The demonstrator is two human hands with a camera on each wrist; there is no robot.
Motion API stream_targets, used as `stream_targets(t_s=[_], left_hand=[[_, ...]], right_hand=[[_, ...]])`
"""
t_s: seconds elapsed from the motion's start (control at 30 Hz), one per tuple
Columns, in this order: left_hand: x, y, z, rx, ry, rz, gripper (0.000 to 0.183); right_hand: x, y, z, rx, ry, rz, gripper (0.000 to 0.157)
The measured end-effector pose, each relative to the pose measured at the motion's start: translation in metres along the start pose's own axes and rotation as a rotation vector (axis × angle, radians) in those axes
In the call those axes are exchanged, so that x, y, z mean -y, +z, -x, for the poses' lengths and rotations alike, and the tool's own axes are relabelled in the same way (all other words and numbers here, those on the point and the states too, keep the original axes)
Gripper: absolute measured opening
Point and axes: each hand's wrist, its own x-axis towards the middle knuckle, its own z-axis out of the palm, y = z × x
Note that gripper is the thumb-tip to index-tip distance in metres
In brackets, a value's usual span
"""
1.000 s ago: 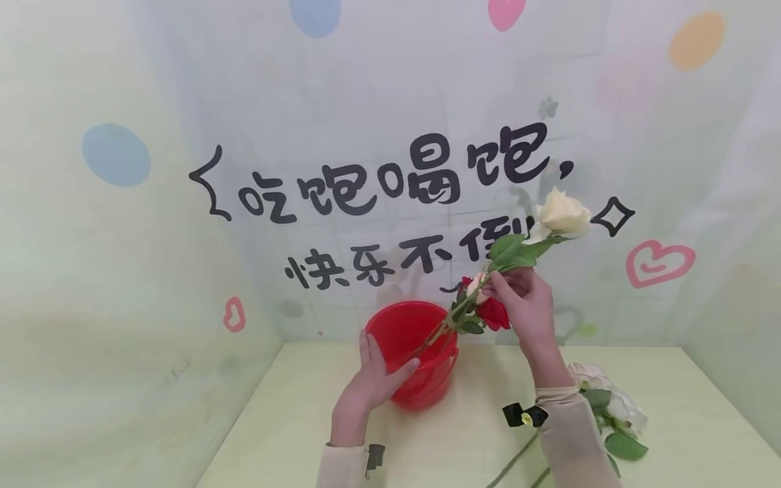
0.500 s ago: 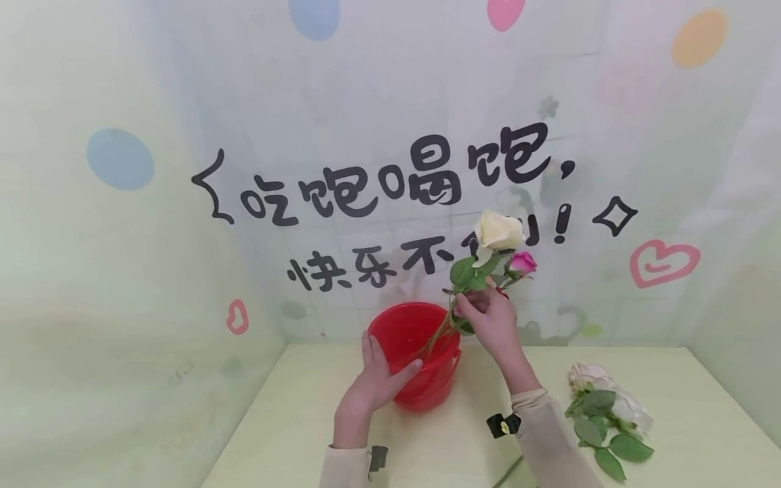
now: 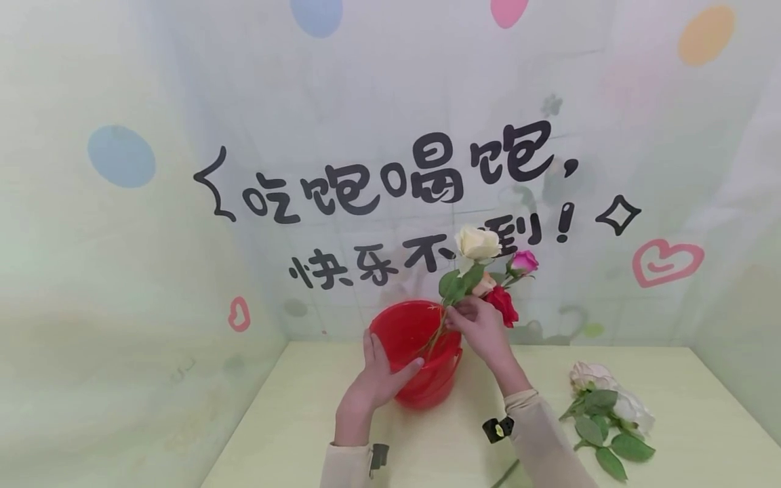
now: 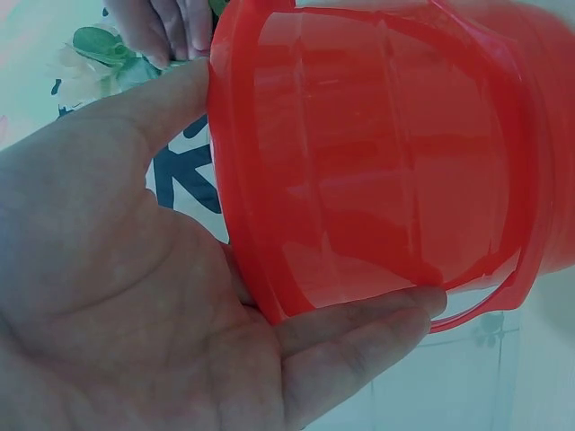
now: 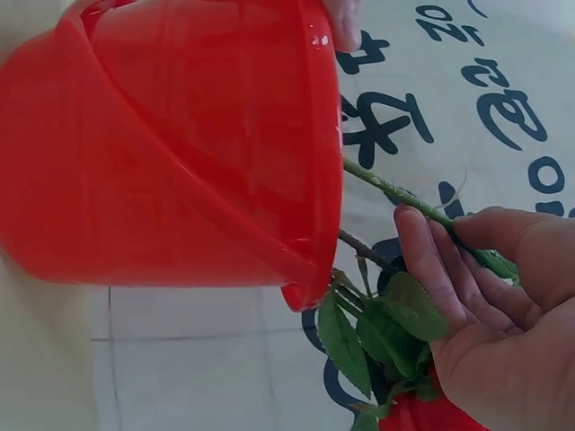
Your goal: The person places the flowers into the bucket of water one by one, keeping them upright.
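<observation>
A red plastic bucket (image 3: pixel 421 390) stands on the table, and my left hand (image 3: pixel 369 383) holds its near left side with thumb and fingers spread round the rim. My right hand (image 3: pixel 482 329) pinches a green stem (image 5: pixel 409 199) between thumb and fingertips, just right of the bucket's mouth. That stem belongs to a cream-white rose (image 3: pixel 478 242), whose lower end is inside the bucket. Behind my right hand lean a magenta rose (image 3: pixel 525 261), a peach rose (image 3: pixel 485 285) and a red rose (image 3: pixel 503 305), also stemmed into the bucket.
White and pale pink roses (image 3: pixel 631 410) with green leaves lie on the table (image 3: pixel 293 434) to the right. A bare stem end (image 3: pixel 505 473) shows near the right sleeve. A printed cloth backdrop (image 3: pixel 378 81) rises behind the bucket.
My right hand has moved left and down with the white rose, bringing it nearer the bucket's mouth. The magenta rose has come into sight. My left hand stays on the bucket.
</observation>
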Motion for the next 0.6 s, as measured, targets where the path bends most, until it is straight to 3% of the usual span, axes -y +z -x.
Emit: stream_targets(t_s=[0.2,0.6], left_hand=[[-0.006,-0.003,0.004,-0.001,0.006,-0.006,0.129],[0.009,0.003,-0.008,-0.006,0.002,0.012,0.131]], right_hand=[[-0.002,0.005,0.0,0.018,0.029,-0.004,0.025],[-0.015,0.013,0.003,0.045,0.122,-0.013,0.028]])
